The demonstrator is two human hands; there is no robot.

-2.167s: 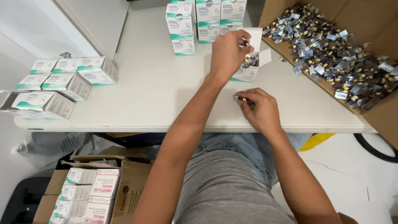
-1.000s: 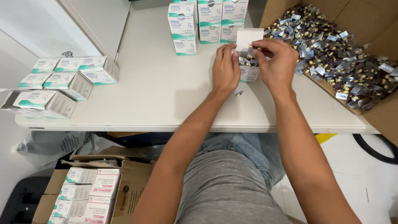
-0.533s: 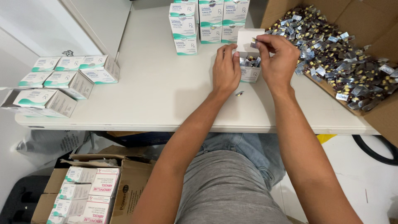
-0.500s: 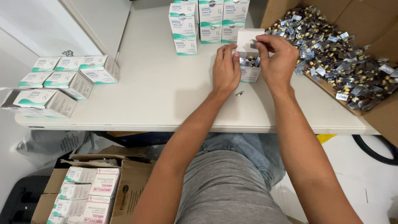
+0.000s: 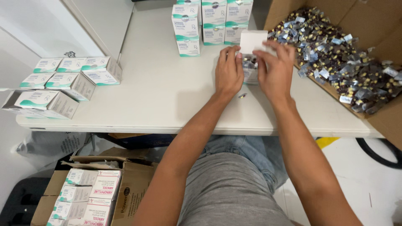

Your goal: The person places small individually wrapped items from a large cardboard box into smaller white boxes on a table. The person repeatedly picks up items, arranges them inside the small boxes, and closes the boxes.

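Note:
A small white carton (image 5: 250, 67) stands open on the white table (image 5: 159, 96), its flap up and foil blister strips showing inside. My left hand (image 5: 228, 72) grips its left side. On the other side my right hand (image 5: 275, 69) holds the carton, fingers reaching over the top by the flap. One loose foil strip (image 5: 242, 96) lies on the table just below my left hand.
A big cardboard box (image 5: 356, 54) full of loose foil strips sits at the right. Stacked white-and-teal cartons (image 5: 209, 25) stand behind the open one. More such cartons (image 5: 63, 79) lie at the table's left edge. A cardboard box of cartons (image 5: 92, 192) is on the floor.
My right hand left the table's front edge and came up to the open carton, leaving one strip lying there. Since then both hands stay on the carton with small finger shifts.

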